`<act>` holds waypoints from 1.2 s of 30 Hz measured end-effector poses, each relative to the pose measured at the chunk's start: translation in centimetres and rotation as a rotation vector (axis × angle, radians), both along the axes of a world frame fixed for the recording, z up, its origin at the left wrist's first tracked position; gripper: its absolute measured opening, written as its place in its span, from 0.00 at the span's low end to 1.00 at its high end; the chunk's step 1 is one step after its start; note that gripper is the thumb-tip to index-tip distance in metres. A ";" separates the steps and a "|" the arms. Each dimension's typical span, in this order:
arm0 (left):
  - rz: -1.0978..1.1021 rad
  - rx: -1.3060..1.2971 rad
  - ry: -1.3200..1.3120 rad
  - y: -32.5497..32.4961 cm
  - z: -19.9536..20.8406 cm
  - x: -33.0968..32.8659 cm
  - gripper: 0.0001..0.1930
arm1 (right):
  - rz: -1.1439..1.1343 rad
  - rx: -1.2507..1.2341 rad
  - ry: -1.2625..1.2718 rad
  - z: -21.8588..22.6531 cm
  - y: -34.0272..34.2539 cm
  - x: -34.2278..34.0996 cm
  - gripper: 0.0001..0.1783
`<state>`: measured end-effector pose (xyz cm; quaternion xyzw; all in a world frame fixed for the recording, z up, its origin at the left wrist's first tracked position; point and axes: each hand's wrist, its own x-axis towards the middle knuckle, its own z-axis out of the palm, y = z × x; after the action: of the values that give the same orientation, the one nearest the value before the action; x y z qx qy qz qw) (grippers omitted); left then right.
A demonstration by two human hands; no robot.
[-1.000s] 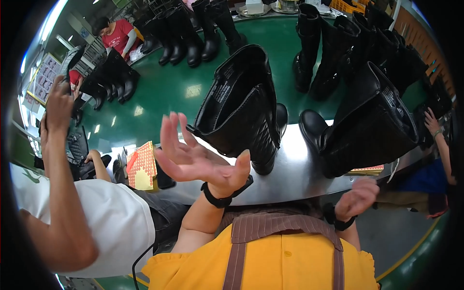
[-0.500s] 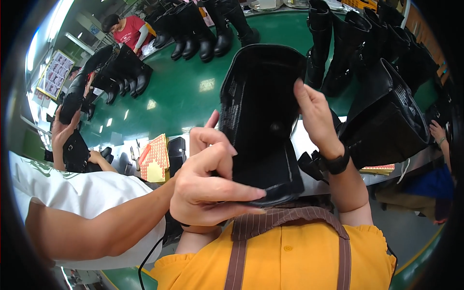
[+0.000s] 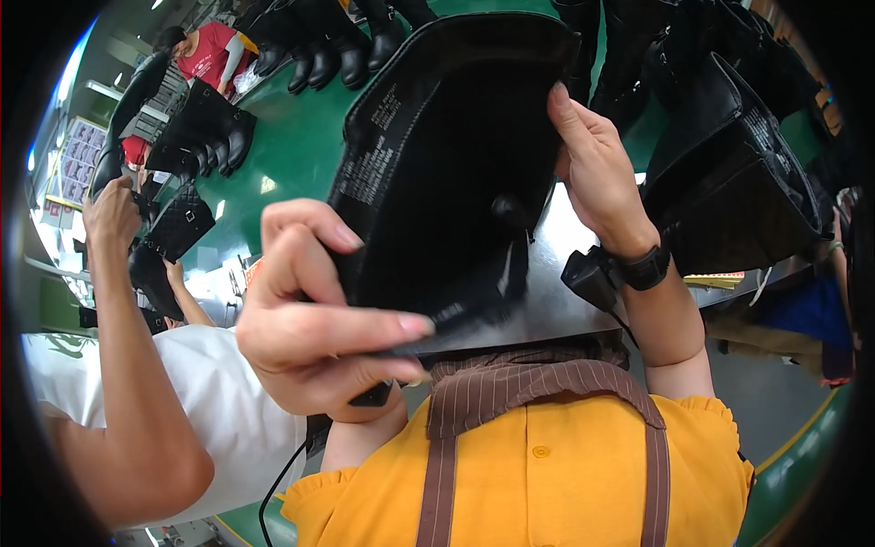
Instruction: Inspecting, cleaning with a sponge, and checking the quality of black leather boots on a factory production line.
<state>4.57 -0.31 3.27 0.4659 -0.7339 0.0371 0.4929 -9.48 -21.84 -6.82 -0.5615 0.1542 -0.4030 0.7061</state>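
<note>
Two bare hands held one tall black boot (image 3: pixel 447 173) up close before the camera, its open shaft turned toward the viewer so that the dark lining showed. The left hand (image 3: pixel 314 319) was clamped on the near left edge of the shaft opening, thumb laid across the rim and fingers curled behind it. The right hand (image 3: pixel 592 173) gripped the far right edge, fingers folded over the top line. The boot hung clear of the grey metal bench (image 3: pixel 556 301) just below it. Judged from its folding walls, the shaft was soft and pliable and likely to sag unless held at both rims; the sole end, hidden beyond, probably carried most of the weight. Another tall black boot (image 3: pixel 729 173) lay on its side at right. More boots (image 3: pixel 328 46) stood on the green table (image 3: pixel 292 155) far left. A neighbouring person's arm (image 3: pixel 118 346) rose at near left.
</note>
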 end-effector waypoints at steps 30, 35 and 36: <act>0.444 0.606 0.880 -1.9 -23.3 -5.4 0.18 | 0.591 -0.048 -0.082 4.8 2.2 -6.2 0.20; 0.476 0.621 0.936 -2.4 -23.7 -5.5 0.26 | 0.259 -0.461 0.098 6.5 4.9 -3.8 0.15; 0.439 0.623 0.967 -2.6 -23.5 -5.4 0.22 | 0.163 -0.637 0.143 6.0 5.2 -4.6 0.13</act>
<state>-0.83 -2.88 -20.19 0.6924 -0.2904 -0.2938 0.5916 -14.12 -16.65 -0.78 -0.7913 0.0242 -0.3328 0.5123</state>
